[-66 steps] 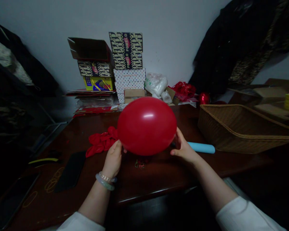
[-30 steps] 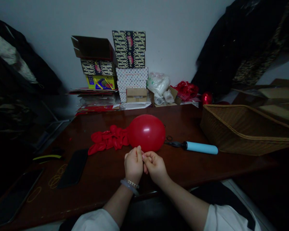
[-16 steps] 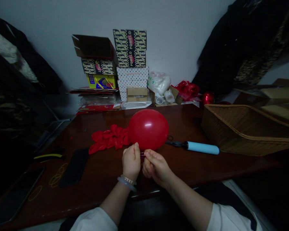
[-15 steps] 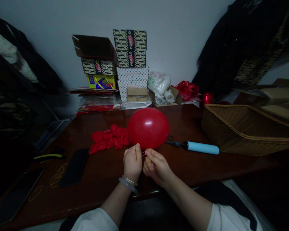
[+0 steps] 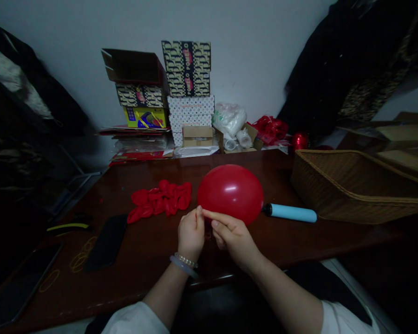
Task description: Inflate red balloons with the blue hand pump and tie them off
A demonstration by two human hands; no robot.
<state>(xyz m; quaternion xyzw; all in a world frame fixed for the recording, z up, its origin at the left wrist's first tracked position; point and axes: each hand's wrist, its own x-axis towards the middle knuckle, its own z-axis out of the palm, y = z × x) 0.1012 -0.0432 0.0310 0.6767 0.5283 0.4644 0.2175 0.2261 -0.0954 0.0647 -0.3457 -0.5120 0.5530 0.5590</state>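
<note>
Inflated red balloon (image 5: pixel 230 192): centre of frame, just beyond the hands, its neck end towards them.

Left hand (image 5: pixel 191 234): thumb and forefinger pinched together, apparently on the neck. Right hand (image 5: pixel 230 236): forefinger stretched to the left fingertips, thumb bent in; whether it grips anything cannot be told.

Risks, by judgement:
- Escape of air, should the left pinch slacken or the neck slip.
- Torn neck, should it be overstretched or caught by a nail.
- Scuff or burst, should the balloon press on the light-blue hand pump (image 5: pixel 291 213), whose front end it hides; contact cannot be told.

Surface: glossy dark red-brown desk (image 5: pixel 139 260).
- Limp red balloons (image 5: pixel 160 200), piled left of centre.
- Flat black slab (image 5: pixel 106 243), probably a phone, left.
- Yellow elastic bands (image 5: pixel 78 260), lower left.
- Yellow-and-black handle (image 5: pixel 68 227), left.
- Dark tablet-like device (image 5: pixel 28 273), lower left corner.
- Wicker basket (image 5: pixel 313 188), right.
- Small reddish bits under the hands, too blurred to name.

Room: dim; pale wall (image 5: pixel 251 46).
- POMELO cartons (image 5: pixel 187 69) on white patterned boxes (image 5: pixel 191 109), upper centre.
- Clear plastic bag (image 5: pixel 229 118) and red ribbon bundle (image 5: pixel 270 128), at the back, right of centre.
- Dark coat (image 5: pixel 313 79), upper right.
</note>
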